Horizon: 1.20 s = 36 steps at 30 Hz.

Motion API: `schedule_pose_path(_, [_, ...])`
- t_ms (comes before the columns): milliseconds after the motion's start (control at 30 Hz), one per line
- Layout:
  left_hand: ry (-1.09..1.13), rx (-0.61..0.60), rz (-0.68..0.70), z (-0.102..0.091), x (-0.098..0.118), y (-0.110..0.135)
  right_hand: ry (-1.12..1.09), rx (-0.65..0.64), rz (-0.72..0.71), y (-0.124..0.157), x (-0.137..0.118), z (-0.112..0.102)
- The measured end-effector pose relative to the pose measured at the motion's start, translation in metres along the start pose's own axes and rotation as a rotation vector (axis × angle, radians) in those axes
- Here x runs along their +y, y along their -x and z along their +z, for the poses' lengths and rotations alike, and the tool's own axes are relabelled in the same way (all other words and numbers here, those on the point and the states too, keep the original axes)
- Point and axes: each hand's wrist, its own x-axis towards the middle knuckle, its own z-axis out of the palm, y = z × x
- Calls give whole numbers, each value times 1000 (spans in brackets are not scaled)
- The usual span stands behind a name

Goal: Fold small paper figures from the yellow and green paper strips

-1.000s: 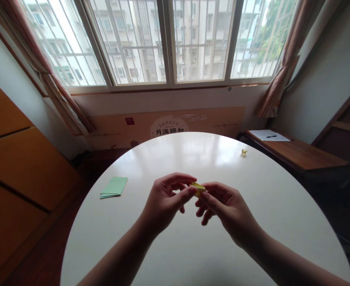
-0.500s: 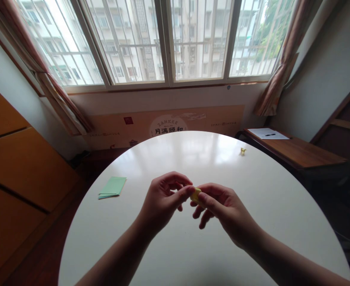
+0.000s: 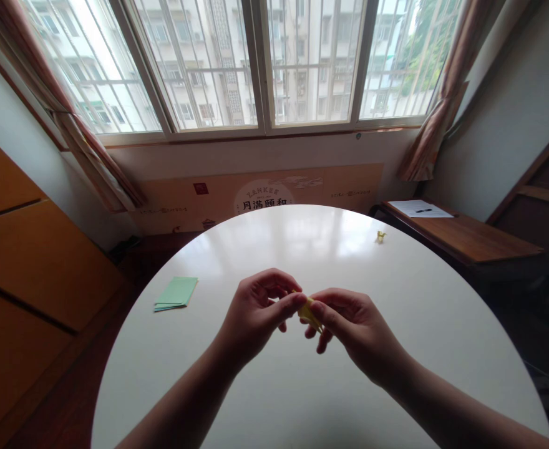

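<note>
A small folded piece of yellow paper [image 3: 309, 312] is held above the middle of the round white table [image 3: 424, 312]. My left hand [image 3: 256, 318] pinches its left side between thumb and fingers. My right hand [image 3: 354, 327] pinches its right side, fingers curled round it. Most of the paper is hidden by my fingertips. Both hands hover just over the tabletop, touching each other at the paper.
A stack of green paper sheets [image 3: 176, 293] lies near the table's left edge. A tiny yellow folded figure [image 3: 381, 236] stands at the far right of the table. A brown side table with a sheet and pen [image 3: 419, 210] is to the right. Wooden furniture stands at the left.
The yellow paper has turned between my fingertips and now tilts down to the right. Both hands stay almost in place, shifted slightly lower.
</note>
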Motion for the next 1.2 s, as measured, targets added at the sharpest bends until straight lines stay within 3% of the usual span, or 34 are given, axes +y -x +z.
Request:
schedule_pose_path(400, [-47,27,16,3,-4,1,-56,24,38,-1,2,-1])
schedule_pose_path(600, [0,40,-30,4,-4,-1,-68,130,8,0,4,-3])
schedule_pose_path(800, [-35,-84,-127,9,-5,1,-51,249,-58,-3,7,-5])
schedule_pose_path(967, [3,-125,-178,15,-9,4,-7,230,-62,-3,7,-2])
schedule_pose_path(1200, [-4,-79,-199,15,-10,2,-74,221,16,-2,9,-1])
